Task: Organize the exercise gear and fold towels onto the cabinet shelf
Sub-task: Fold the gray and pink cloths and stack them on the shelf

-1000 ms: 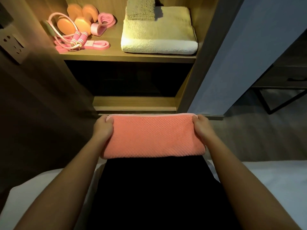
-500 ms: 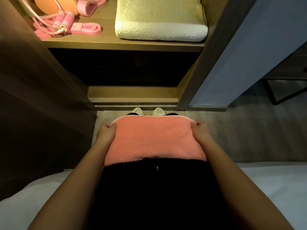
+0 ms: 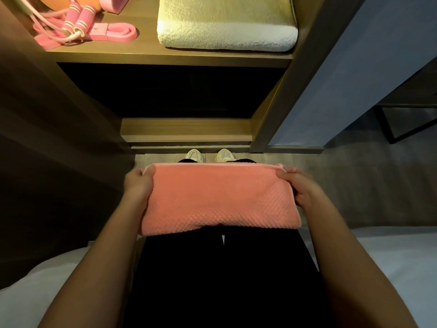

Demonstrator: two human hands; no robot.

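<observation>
Folded pink towel (image 3: 220, 197), stretched level between the left hand (image 3: 138, 185) and right hand (image 3: 300, 188), well short of the cabinet shelf (image 3: 165, 58) beyond the fingertips. Each hand's fingers curl closed round one short end. The cloth looks soft, light and limp, so gripping both ends likely keeps the fold from sagging open.

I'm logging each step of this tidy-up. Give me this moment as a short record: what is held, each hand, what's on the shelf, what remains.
held: folded pink towel, in front of the body
left hand: grips the towel's left end
right hand: grips its right end
shelf: cream towel on the right; jump rope and pink band on the left
remaining: pink towel not yet on the shelf
</observation>
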